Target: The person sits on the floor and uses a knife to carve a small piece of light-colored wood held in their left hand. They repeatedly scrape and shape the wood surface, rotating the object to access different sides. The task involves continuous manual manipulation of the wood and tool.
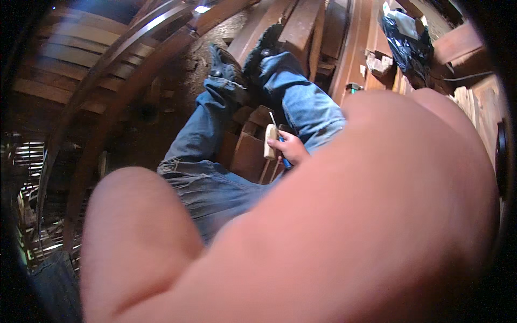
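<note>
A large blurred expanse of skin [344, 215] fills the lower and right part of the view, very close to the camera. It looks like my left hand, with a thumb-like part at the left, but its fingers cannot be made out clearly. Beyond it, between my legs, my right hand [293, 148] is closed around a pale, rounded wooden piece [270, 141]. A thin, light rod [272, 118] sticks up at the top end of that piece. Something blue [286, 161] shows in or against the same hand; its kind is unclear. The right wrist and forearm are hidden.
My legs in worn blue jeans [202, 121] stretch forward to dark shoes [225, 63]. Wooden beams and boards [299, 32] lie ahead. A black plastic bag [406, 46] sits at the far right. Curved dark strips [116, 81] cross the left, near stacked planks [75, 54].
</note>
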{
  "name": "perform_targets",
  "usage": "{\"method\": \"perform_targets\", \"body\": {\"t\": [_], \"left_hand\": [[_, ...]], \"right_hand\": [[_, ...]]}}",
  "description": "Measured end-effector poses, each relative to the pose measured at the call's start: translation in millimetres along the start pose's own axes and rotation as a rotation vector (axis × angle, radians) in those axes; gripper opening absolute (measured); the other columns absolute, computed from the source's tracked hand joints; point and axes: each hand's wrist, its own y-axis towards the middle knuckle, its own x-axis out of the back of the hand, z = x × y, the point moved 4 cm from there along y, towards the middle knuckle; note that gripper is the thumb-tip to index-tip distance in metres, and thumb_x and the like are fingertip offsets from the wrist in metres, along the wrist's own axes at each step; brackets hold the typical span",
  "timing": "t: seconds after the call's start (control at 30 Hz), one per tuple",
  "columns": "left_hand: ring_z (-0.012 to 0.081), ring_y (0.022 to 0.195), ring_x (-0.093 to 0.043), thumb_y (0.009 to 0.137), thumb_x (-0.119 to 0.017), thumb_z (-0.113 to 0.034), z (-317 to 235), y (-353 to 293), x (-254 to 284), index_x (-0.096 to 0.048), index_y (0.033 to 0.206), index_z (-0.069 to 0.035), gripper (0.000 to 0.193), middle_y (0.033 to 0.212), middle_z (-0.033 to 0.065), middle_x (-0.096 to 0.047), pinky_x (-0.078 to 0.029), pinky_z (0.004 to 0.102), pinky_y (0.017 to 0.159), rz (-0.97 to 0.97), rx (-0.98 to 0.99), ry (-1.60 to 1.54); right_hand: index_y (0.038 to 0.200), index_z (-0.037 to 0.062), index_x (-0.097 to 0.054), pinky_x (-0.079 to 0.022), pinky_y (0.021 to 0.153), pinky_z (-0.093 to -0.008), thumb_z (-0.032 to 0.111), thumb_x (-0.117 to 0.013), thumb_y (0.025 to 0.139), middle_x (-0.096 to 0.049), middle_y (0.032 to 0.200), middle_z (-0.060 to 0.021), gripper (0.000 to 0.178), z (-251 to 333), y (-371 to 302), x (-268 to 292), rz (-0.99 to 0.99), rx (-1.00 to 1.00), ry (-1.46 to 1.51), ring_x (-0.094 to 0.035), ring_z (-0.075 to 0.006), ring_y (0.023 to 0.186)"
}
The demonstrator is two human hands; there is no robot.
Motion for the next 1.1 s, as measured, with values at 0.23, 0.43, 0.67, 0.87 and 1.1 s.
{"method": "perform_targets", "body": {"t": [0.23, 0.43, 0.67, 0.87, 1.1], "left_hand": [[0.0415, 0.106, -0.068, 0.09, -0.065, -0.037, 2.8, -4.1, -48.8, -0.069, 0.119, -0.004, 0.044, 0.115, 0.023, -0.07, -0.054, 0.0478, 0.09, 0.096, -0.098, -0.185], [0.0434, 0.108, -0.067, 0.091, -0.064, -0.043, 45.1, -32.1, 3.2, -0.069, 0.119, -0.002, 0.049, 0.118, 0.0243, -0.069, -0.054, 0.0484, 0.092, -0.008, 0.09, -0.192], [0.0456, 0.111, -0.066, 0.092, -0.062, -0.049, 229.8, -135.8, -24.5, -0.07, 0.118, -0.001, 0.056, 0.121, 0.0259, -0.068, -0.053, 0.0491, 0.094, 0.004, 0.847, -0.262], [0.041, 0.133, -0.054, 0.097, -0.055, -0.056, 279.9, -303.6, -168.3, -0.053, 0.142, 0.005, 0.076, 0.14, 0.029, -0.057, -0.044, 0.0482, 0.11, -0.445, 1.455, -0.452], [0.0315, 0.126, -0.06, 0.101, -0.038, -0.069, 198.7, -329.0, -373.3, -0.057, 0.144, -0.008, 0.077, 0.137, 0.0139, -0.064, -0.048, 0.0459, 0.106, -1.46, 0.797, -1.987]], "right_hand": [[0.132, 0.006, -0.061, -0.044, 0.048, -0.0229, 0.024, -0.077, 0.092, -0.068, 0.086, -0.0005, 0.047, 9.2, -10.4, 1.2, -0.079, -0.057, -0.014, -0.058, -0.0063, 0.061], [0.128, 0.0063, -0.063, -0.044, 0.052, -0.0221, 0.024, -0.073, 0.094, -0.068, 0.089, 0.0006, 0.039, -18.7, 15.1, 15.1, -0.055, 0.013, 0.07, -0.059, -0.0052, 0.065], [0.127, 0.0063, -0.064, -0.045, 0.05, -0.0232, 0.023, -0.073, 0.094, -0.068, 0.087, 0.0003, 0.038, 15.2, -15.3, -9.5, -0.072, 0.011, -0.068, -0.058, -0.0065, 0.063], [0.148, 0.0016, -0.051, -0.054, 0.059, -0.031, 0.031, -0.085, 0.084, -0.072, 0.109, -0.0111, 0.079, -1.1, -2.3, 5.4, -0.164, -0.004, -0.1, -0.067, -0.0156, 0.083], [0.136, 0.0078, -0.062, -0.048, 0.058, -0.0274, 0.033, -0.078, 0.09, -0.071, 0.099, -0.0023, 0.055, 35.8, -34.7, -15.9, -0.136, -0.022, -0.138, -0.059, -0.0088, 0.07]]}}
